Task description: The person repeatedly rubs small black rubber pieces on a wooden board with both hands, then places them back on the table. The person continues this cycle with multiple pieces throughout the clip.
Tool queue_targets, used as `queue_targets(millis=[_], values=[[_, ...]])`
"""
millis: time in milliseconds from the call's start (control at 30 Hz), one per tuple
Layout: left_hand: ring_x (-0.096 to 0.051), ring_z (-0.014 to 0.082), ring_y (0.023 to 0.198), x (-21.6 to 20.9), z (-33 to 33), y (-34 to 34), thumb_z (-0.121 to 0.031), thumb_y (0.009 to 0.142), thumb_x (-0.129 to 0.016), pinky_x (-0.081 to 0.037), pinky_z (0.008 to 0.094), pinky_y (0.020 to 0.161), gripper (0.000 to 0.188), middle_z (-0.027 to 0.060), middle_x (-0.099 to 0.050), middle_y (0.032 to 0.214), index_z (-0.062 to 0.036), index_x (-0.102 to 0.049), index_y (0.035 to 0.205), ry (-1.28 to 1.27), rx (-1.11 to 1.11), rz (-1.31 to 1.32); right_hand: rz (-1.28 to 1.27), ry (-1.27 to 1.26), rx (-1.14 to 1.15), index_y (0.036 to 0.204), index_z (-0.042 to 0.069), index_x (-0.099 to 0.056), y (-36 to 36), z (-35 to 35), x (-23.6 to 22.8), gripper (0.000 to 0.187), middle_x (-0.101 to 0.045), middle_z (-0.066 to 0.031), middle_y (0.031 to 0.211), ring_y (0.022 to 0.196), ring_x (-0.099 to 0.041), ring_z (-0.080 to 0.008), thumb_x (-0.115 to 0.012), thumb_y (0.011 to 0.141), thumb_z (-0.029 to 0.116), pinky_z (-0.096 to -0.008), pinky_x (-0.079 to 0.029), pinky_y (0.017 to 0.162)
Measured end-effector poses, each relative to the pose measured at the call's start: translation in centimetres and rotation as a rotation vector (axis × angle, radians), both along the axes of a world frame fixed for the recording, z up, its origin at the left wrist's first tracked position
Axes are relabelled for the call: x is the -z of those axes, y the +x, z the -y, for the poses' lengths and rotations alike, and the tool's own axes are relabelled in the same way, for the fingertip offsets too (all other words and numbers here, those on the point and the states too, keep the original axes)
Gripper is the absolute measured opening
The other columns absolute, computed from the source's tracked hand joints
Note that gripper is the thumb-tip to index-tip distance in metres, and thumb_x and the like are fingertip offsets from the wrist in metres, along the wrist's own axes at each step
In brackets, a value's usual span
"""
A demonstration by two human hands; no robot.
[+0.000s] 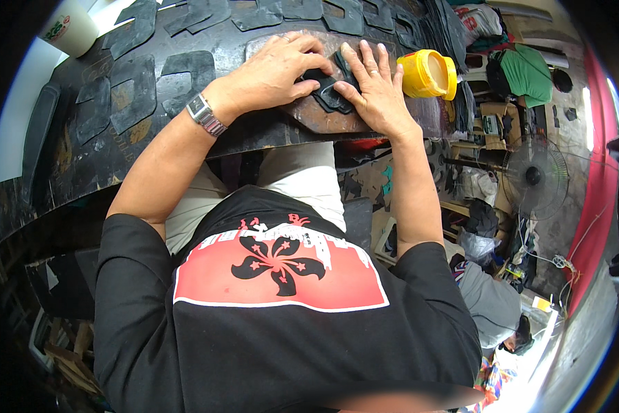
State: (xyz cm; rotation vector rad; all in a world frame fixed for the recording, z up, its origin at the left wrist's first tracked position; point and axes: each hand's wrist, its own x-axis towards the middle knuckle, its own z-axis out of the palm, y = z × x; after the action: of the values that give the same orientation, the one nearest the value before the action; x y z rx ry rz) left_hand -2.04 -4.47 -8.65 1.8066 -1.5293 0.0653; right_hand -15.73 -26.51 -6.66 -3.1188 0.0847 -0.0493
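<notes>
A small black leather-like piece [331, 93] lies on a worn brown board [327, 122] at the table's near edge. My left hand [274, 73], with a metal watch on its wrist, has its fingers and thumb curled around the left edge of this piece. Spread out flat, my right hand [377, 88] rests its thumb and palm side against the piece's right part. Some of the piece is hidden under both hands. Just right of my right hand, a yellow tub [420, 74] with pale contents stands at the board's edge.
Several black cut pieces with openings [132, 93] lie across the dark table [185, 138]. A white cup [72, 29] stands far left. Stacked dark sheets [450, 38] are right of the tub. A standing fan [533, 175] and a person in grey [488, 303] are farther right.
</notes>
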Motion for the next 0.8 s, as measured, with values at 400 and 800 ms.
queue_targets(millis=[400, 800], values=[[-0.055, 0.0287, 0.124, -0.2, 0.1, 0.0, -0.026, 0.089, -0.073, -0.042, 0.0441, 0.105, 0.027, 0.0083, -0.063, 0.122, -0.0143, -0.077, 0.113, 0.073, -0.041, 0.020, 0.019, 0.410, -0.117, 0.153, 0.038, -0.049, -1.7, 2.1, -1.2, 0.052, -0.022, -0.0162, 0.169, 0.157, -0.009, -0.0417, -0.031, 0.107, 0.056, -0.0587, -0.008, 0.124], [-0.053, 0.0310, 0.128, -0.2, 0.1, -0.2, -0.024, 0.089, -0.075, -0.041, 0.0443, 0.108, 0.030, 0.0102, -0.060, 0.131, -0.0123, -0.075, 0.116, 0.046, -0.057, 0.014, 0.371, 0.513, 0.123, 0.147, 0.026, -0.059, -4.9, -4.5, -1.3, 0.079, -0.027, -0.0156, 0.168, 0.158, -0.003, -0.0409, -0.023, 0.099, 0.078, -0.0691, 0.009, 0.118]])
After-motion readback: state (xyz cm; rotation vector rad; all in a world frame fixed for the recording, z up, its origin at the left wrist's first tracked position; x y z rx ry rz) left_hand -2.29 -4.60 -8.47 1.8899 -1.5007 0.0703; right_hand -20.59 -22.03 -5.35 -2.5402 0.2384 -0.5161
